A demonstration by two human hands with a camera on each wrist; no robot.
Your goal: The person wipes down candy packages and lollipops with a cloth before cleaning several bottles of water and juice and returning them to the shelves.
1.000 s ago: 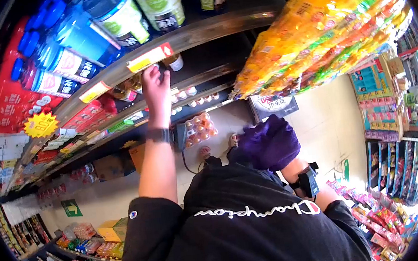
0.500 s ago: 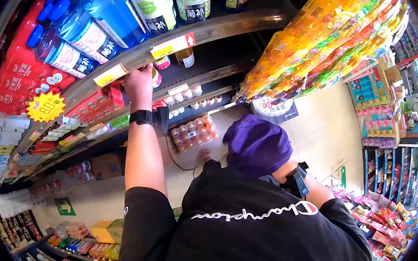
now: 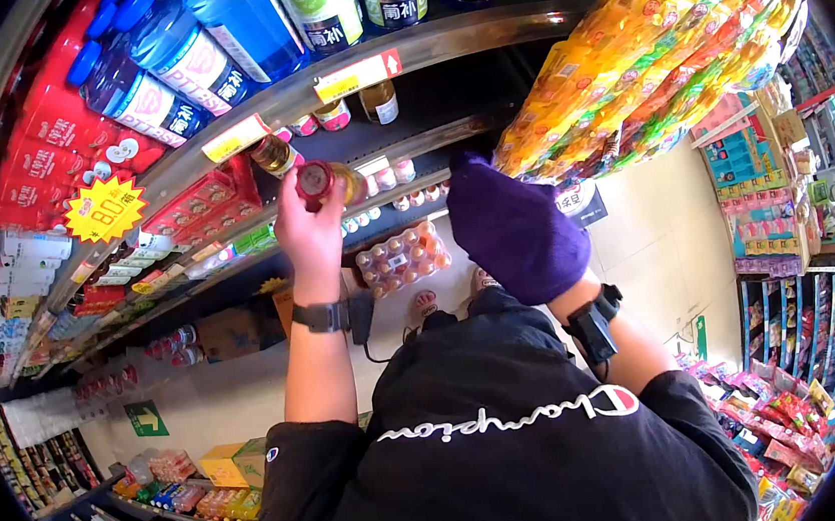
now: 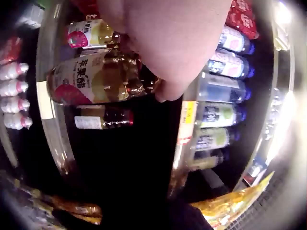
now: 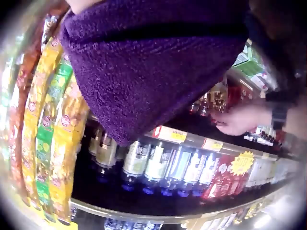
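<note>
My left hand [image 3: 312,228] grips an amber bottle by its neck, the red cap [image 3: 314,179] facing up at the head camera, just in front of the shelf. In the left wrist view the bottle [image 4: 79,79] lies sideways across the picture, a red fruit on its pale label, and the hand [image 4: 172,38] covers its cap end. A purple cloth [image 3: 515,231] covers my right hand, whose fingers are hidden; only the wrist shows below it. The right wrist view has the cloth [image 5: 148,72] large, with a bit of skin at the top edge. Cloth and bottle are apart.
Similar bottles [image 3: 331,116] stand on the shelf behind the held one. Above are blue-capped bottles [image 3: 187,62] and a shelf edge with price tags [image 3: 235,137]. Yellow snack packs [image 3: 640,68] hang at right. An egg-like pack [image 3: 402,259] sits lower down.
My left hand has come back from under the upper shelf edge with a bottle in its grip. The right hand and purple cloth have risen toward the shelf.
</note>
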